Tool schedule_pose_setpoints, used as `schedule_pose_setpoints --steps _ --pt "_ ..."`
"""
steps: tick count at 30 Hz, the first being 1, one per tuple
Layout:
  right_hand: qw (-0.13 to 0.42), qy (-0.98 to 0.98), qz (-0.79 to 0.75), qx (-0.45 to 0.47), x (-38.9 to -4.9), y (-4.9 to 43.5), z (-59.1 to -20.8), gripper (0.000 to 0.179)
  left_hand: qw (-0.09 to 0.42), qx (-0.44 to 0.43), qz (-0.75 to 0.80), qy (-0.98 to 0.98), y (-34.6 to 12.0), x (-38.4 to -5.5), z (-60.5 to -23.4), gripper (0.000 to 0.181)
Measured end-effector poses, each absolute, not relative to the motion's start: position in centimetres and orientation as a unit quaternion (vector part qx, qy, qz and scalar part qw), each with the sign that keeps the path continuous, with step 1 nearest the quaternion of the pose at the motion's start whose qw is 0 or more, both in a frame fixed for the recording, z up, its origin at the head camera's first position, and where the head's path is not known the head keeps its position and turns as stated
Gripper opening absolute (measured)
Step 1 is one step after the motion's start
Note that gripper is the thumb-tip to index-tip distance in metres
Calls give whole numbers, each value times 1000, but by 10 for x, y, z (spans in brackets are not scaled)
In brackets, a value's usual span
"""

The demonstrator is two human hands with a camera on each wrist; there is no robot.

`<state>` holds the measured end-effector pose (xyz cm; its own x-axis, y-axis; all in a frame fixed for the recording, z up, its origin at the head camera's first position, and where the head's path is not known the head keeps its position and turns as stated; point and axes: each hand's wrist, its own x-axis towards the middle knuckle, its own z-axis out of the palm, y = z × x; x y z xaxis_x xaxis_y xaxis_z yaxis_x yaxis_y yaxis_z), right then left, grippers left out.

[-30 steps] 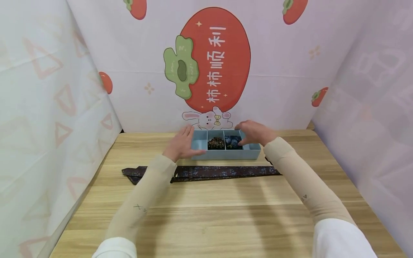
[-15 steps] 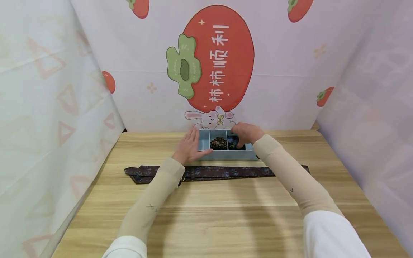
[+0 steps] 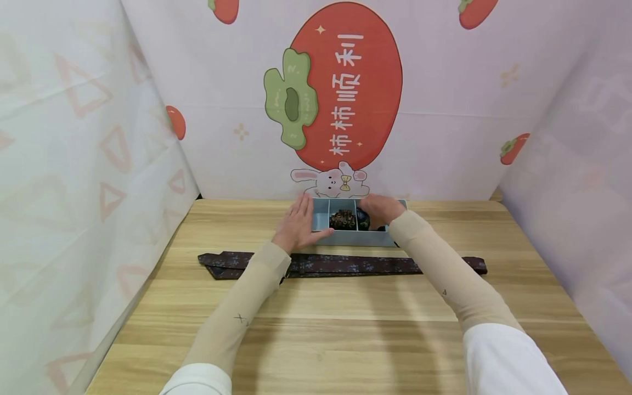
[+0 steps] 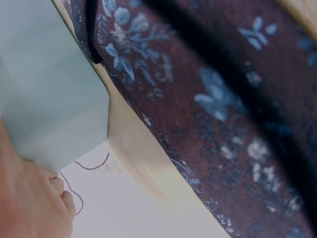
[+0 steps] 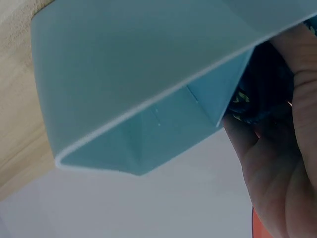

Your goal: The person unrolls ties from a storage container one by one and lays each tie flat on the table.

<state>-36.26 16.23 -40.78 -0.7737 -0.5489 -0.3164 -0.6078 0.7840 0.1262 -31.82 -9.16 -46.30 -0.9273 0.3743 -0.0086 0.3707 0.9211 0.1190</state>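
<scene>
The divided box (image 3: 345, 238) stood toward the back of the desk (image 3: 316, 345), just before the rear sheet (image 3: 232, 170). Before the box, nearer the person, the necktie (image 3: 355, 265) lay lengthwise from left to right, passing beneath both forearms (image 3: 232, 323). One folded cloth (image 3: 342, 220) sat in the second compartment from the left; another cloth (image 3: 363, 218) was in the next compartment rightward, between the fingers of the right hand (image 3: 380, 209). The left hand (image 3: 298, 223) was at the box's left end, its thumb by the front rim.

Two hands (image 3: 298, 222) (image 3: 380, 209), two bundles (image 3: 342, 220) (image 3: 363, 218), one box (image 3: 353, 238) and one necktie (image 3: 355, 265) show.
</scene>
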Motion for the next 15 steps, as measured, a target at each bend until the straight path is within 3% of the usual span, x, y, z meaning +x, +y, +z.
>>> schedule_pose_setpoints --steps 10,15 --pt "147 942 88 -287 -365 164 -420 27 23 187 55 980 -89 -320 -463 116" --pt "141 945 68 -288 -367 164 -427 19 22 184 44 982 -90 -320 -464 116"
